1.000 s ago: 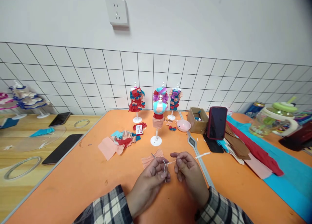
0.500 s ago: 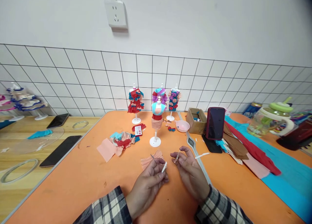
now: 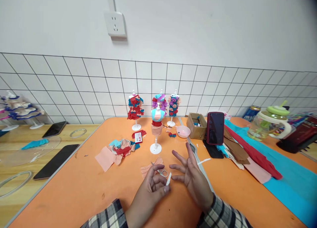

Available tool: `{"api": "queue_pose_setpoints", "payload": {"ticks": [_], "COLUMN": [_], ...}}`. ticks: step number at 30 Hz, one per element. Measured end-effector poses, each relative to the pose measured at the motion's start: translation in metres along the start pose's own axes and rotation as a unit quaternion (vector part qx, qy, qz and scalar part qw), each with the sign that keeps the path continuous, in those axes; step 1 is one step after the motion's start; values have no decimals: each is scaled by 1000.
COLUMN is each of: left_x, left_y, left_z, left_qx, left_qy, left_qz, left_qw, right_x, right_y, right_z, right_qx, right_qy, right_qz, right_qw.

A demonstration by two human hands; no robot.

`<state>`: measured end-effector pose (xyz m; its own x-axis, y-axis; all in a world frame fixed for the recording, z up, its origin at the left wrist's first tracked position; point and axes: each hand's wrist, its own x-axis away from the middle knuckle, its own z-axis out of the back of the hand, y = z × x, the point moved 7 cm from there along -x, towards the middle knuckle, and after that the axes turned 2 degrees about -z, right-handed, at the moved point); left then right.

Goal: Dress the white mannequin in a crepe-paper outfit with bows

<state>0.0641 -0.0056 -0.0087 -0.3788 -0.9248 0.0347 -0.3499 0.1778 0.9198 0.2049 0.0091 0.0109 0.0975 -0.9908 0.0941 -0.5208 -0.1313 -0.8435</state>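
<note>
My left hand [image 3: 152, 191] is closed, with a small white strip [image 3: 168, 179] pinched at the thumb tip. Just beyond its fingertips shows the white finger loop of small scissors [image 3: 164, 173], partly hidden; I cannot tell whether the hand touches them. A gathered piece of peach fabric [image 3: 158, 161] lies behind the left hand. My right hand [image 3: 194, 180] is open beside the strip, fingers spread and nothing in them. Ahead of both hands stands a small white dress form [image 3: 156, 148] wearing blue, red and peach fabric.
Several dressed forms, one in red ruffles [image 3: 135, 110], stand by the tiled wall. Fabric scraps [image 3: 106, 158] lie left, near a tagged red piece [image 3: 138, 137]. To the right are a pink dish [image 3: 183, 131], cardboard box [image 3: 197, 130], propped phone [image 3: 215, 128], fabric lengths [image 3: 260, 162] and jug [image 3: 268, 125].
My right hand has opened from a pinch and spread its fingers. The left hand has shifted slightly down, and the scissors' loop has come into sight. The view has tilted up a little.
</note>
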Motion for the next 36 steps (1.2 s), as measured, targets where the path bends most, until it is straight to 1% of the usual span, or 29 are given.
{"api": "queue_pose_setpoints", "payload": {"ticks": [4, 7, 10, 13, 16, 18, 20, 22, 24, 25, 26, 27, 28, 29, 31, 32, 34, 35, 36], "left_x": [0, 2, 3, 3, 3, 3, 2, 2, 3, 4, 5, 6, 8, 9, 9, 8, 5, 3, 2], "left_y": [0, 6, 9, 8, 6, 6, 12, 22, 33, 39, 44, 48, 51, 52, 51, 49, 46, 46, 45], "left_z": [6, 6, 6, 6, 7, 8, 11, 15, 25, 31, 38, 44, 49, 53, 61, 63, 68, 69, 70], "left_qx": [-44, -66, -73, -66, -63, -71, -100, -171, -270, -319, -361, -400, -433, -463, -515, -538, -574, -587, -597], "left_qy": [38, 68, 89, 95, 92, 85, 68, 51, 44, 50, 57, 61, 65, 63, 61, 63, 72, 77, 80], "left_qz": [4, -12, -22, -28, -26, -22, -35, -59, -79, -89, -99, -111, -125, -132, -129, -123, -111, -108, -105], "left_qw": [998, 995, 993, 993, 993, 994, 992, 982, 958, 942, 925, 908, 890, 874, 845, 832, 808, 798, 791], "right_x": [3, 6, 7, 7, 8, 7, 1, -12, -30, -39, -47, -54, -62, -71, -90, -98, -109, -112, -114], "right_y": [8, 14, 19, 21, 16, 7, -9, -36, -74, -95, -117, -135, -149, -158, -164, -163, -158, -156, -155], "right_z": [-10, -18, -20, -21, -19, -16, -11, -1, 11, 17, 23, 29, 36, 42, 52, 58, 67, 71, 74], "right_qx": [18, 65, 107, 118, 141, 162, 163, 153, 167, 202, 249, 306, 370, 445, 576, 623, 679, 694, 702], "right_qy": [-54, -91, -75, -61, -37, -17, 5, 41, 92, 118, 155, 200, 246, 286, 325, 332, 332, 330, 329], "right_qz": [3, 41, 74, 77, 80, 81, 84, 110, 179, 229, 284, 326, 349, 346, 305, 283, 263, 263, 267], "right_qw": [998, 993, 989, 988, 986, 983, 983, 981, 965, 945, 913, 872, 825, 775, 685, 650, 600, 583, 572]}}
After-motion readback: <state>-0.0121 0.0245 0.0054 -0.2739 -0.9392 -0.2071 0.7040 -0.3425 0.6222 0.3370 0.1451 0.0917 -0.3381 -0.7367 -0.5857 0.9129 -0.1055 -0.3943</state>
